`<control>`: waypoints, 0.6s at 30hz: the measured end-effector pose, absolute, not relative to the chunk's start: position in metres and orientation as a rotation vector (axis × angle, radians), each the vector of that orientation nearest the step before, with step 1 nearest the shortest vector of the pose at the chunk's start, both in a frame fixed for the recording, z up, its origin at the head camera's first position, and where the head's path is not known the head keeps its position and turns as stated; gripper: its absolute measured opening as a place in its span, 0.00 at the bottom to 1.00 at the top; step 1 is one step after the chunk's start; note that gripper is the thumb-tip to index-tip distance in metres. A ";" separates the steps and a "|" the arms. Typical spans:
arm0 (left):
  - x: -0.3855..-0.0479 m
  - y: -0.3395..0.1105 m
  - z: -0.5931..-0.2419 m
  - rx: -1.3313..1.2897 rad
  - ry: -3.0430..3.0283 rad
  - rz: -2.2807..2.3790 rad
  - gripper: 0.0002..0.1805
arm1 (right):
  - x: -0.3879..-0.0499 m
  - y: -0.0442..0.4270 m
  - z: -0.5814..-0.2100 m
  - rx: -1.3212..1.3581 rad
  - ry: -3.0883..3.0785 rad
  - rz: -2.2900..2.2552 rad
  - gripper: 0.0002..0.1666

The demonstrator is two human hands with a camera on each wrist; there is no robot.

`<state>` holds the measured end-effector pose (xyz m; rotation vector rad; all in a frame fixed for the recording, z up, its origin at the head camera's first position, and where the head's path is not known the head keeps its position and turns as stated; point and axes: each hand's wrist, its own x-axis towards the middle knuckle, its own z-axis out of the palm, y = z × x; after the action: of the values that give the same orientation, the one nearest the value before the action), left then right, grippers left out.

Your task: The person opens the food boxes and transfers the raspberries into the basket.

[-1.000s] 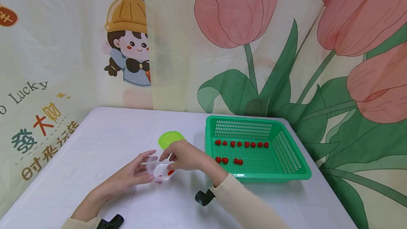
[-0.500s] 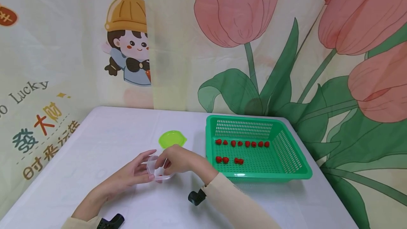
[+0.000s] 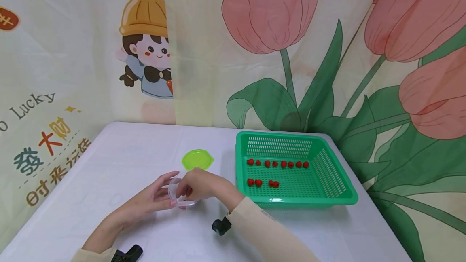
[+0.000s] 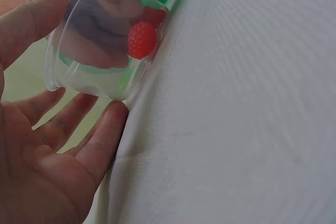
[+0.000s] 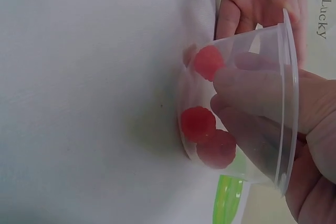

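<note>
My left hand (image 3: 151,198) holds a clear plastic cup (image 4: 94,81) between thumb and fingers. The cup lies tipped on its side on the white cloth, its mouth turned toward the right hand in the right wrist view. Through the wall show several red raspberries (image 5: 198,124) near the bottom. My right hand (image 3: 201,184) reaches through the mouth, thumb and fingers extended inside. Its fingertips (image 5: 224,83) come close to one raspberry (image 5: 208,61); whether they touch it is unclear. In the left wrist view another raspberry (image 4: 142,40) rests against the near wall.
A green plastic basket (image 3: 309,201) stands on the right of the white-covered table (image 3: 120,153), with two rows of raspberries (image 3: 283,164) on its floor. Behind the cup lies a lime-green lid (image 3: 198,159). A printed curtain (image 3: 204,51) hangs at the back.
My right hand has moved left and deeper into the cup, mostly covering its inside in the head view. My left hand and the cup stay put.
</note>
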<state>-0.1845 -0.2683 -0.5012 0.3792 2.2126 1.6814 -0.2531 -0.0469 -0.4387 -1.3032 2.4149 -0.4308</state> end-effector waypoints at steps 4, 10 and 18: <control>-0.184 -0.269 -0.501 0.388 2.213 1.684 0.49 | -0.252 -0.050 -0.440 -1.296 2.416 -0.408 0.13; -0.184 -0.269 -0.501 0.384 2.220 1.689 0.49 | -0.254 -0.054 -0.442 -1.312 2.411 -0.353 0.11; -0.184 -0.268 -0.501 0.370 2.229 1.683 0.50 | -0.255 -0.056 -0.444 -1.303 2.402 -0.326 0.09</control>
<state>-0.1841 -0.2683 -0.5011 0.3701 2.2295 1.6826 -0.2547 -0.0564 -0.4440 -1.3030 2.4018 -0.3258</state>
